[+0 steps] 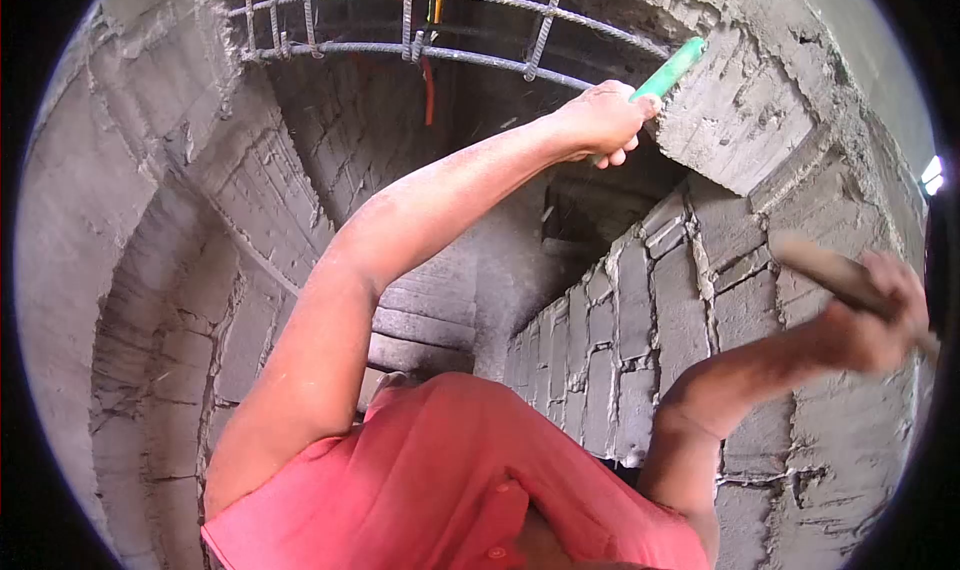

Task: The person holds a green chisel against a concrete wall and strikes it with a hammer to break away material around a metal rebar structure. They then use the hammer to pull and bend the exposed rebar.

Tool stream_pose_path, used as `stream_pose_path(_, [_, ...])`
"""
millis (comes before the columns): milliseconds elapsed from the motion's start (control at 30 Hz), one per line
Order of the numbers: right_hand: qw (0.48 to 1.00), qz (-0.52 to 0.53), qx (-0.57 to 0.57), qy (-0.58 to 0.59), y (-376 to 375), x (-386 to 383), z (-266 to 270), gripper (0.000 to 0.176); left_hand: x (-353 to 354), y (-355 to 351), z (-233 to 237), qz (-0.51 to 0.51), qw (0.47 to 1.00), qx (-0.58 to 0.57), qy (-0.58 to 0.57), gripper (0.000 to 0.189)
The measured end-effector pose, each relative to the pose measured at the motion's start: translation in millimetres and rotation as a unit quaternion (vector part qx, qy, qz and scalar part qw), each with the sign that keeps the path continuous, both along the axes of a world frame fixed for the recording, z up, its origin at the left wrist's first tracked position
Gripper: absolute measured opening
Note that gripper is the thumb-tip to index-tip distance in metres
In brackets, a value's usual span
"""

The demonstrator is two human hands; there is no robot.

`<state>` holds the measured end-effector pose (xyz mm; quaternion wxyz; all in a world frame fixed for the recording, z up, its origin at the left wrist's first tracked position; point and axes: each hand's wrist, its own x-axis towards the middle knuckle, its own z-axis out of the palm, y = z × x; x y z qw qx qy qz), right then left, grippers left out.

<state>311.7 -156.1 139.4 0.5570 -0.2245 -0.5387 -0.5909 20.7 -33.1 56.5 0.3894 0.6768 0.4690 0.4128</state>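
Observation:
My left hand (607, 122) is stretched up and forward, its fingers wrapped round a green rod-shaped tool (672, 68). The tool's upper end slants up to the right, overlapping the rough edge of a cement-coated block (735, 110); its lower part is mostly hidden in my fist. Out to the right, my right hand (880, 315) is closed on a brown wooden-looking stick (828, 272), smeared by motion. One end of the stick points up and left toward the block, standing apart from the green tool. The other end sticks out behind my hand.
Bare steel rebar (465, 55) spans a dark opening at the top. An orange-red strip (428, 92) hangs below it. Mortared brickwork (640, 310) lines the right side. A rough plastered wall (75, 230) curves along the left. Small specks hang over the opening.

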Motion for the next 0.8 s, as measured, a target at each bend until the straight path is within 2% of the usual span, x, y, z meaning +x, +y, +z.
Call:
stream_pose_path(33, [0.964,0.243,-0.005,0.104,-0.5,35.3,12.8,0.031,-0.9,4.7,-4.3,-0.024,0.998,-0.001,-0.056,0.047])
stream_pose_path(67, [0.964,0.244,-0.007,0.105,-1.2,53.4,28.1,0.031,-1.2,4.5,-4.4,-0.023,0.998,-0.003,-0.056,0.047])
stream_pose_path(100, [0.912,0.373,0.093,0.142,-3.2,68.4,44.9,0.035,-1.1,2.5,-3.2,-0.022,0.999,0.009,-0.037,0.045])
stream_pose_path(133, [0.833,0.49,0.191,0.174,-5.9,77.0,58.3,0.041,-1.5,1.3,-2.5,-0.023,0.999,0.02,-0.018,0.043])
stream_pose_path(167, [0.73,0.588,0.282,0.203,-9.4,83.1,61.5,0.048,-1.5,-0.4,-3.6,-0.025,0.999,0.017,-0.017,0.043])
stream_pose_path(200, [0.749,0.624,0.141,0.175,25.0,71.2,15.0,0.048,0.2,-2.0,-4.5,-0.024,0.999,0.023,-0.014,0.043])
stream_pose_path(233, [0.901,0.342,0.155,0.217,95.6,12.6,-45.5,0.05,0.1,-1.8,-1.7,-0.02,0.999,0.034,-0.013,0.043])
stream_pose_path(267, [0.839,0.502,-0.074,0.195,97.1,-31.9,-73.7,0.036,1.1,2.9,-5.4,-0.018,0.999,0.041,-0.017,0.045])
stream_pose_path(300, [0.62,0.608,-0.422,0.262,98.8,-76.4,-101.7,0.023,0.2,11.1,-9.4,-0.027,0.999,0.037,-0.002,0.046])
stream_pose_path(333, [0.478,0.542,-0.623,0.299,100.6,-121.0,-129.8,0.016,-2.0,13.7,-9.3,-0.026,0.999,0.043,0.009,0.047])
stream_pose_path(367, [0.479,0.543,-0.619,0.303,87.4,-115.6,-127.3,0.016,-4.8,13.7,-7.9,-0.027,0.998,0.047,0.022,0.047])
stream_pose_path(433, [0.564,0.55,-0.534,0.308,54.7,-103.4,-110.1,0.011,-7.0,4.2,0.8,-0.002,0.999,0.045,0.029,0.048])
stream_pose_path(500, [0.568,0.62,-0.412,0.35,33.6,-102.1,-102.0,0.013,-6.3,9.4,-1.6,-0.008,0.997,0.057,0.042,0.048])
stream_pose_path(533, [0.573,0.661,-0.397,0.279,31.1,-90.8,-105.1,0.012,-3.4,4.1,-0.2,0.002,0.998,0.035,0.044,0.048])
stream_pose_path(567, [0.576,0.661,-0.394,0.275,27.9,-90.4,-109.1,0.012,-3.0,3.4,4.7,0.013,0.999,0.017,0.046,0.047])
stream_pose_path(600, [0.555,0.733,-0.322,0.225,23.3,-91.4,-116.7,0.014,-0.9,25.0,-6.0,0.022,0.994,0.049,0.097,0.045])
stream_pose_path(633, [0.528,0.795,-0.244,0.171,18.7,-92.7,-126.0,0.016,5.5,35.4,-21.5,0.112,0.964,0.204,0.131,0.045])
stream_pose_path(700, [0.585,0.759,-0.189,0.214,4.9,-96.4,-159.5,0.017,12.9,42.2,-47.8,0.152,0.948,0.267,0.087,0.045])
stream_pose_path(733, [0.603,0.746,-0.193,0.207,-2.8,-100.4,-176.6,0.014,14.4,53.5,-65.6,0.138,0.947,0.289,0.016,0.048])
stream_pose_path(767, [0.621,0.732,-0.199,0.199,-10.5,-104.5,-192.8,0.013,10.2,66.7,-79.5,0.134,0.947,0.292,0.015,0.048])
stream_pose_path(800, [0.616,0.72,-0.223,0.228,-18.1,-112.8,-209.2,0.014,2.4,79.6,-91.6,0.142,0.938,0.316,0.01,0.05])
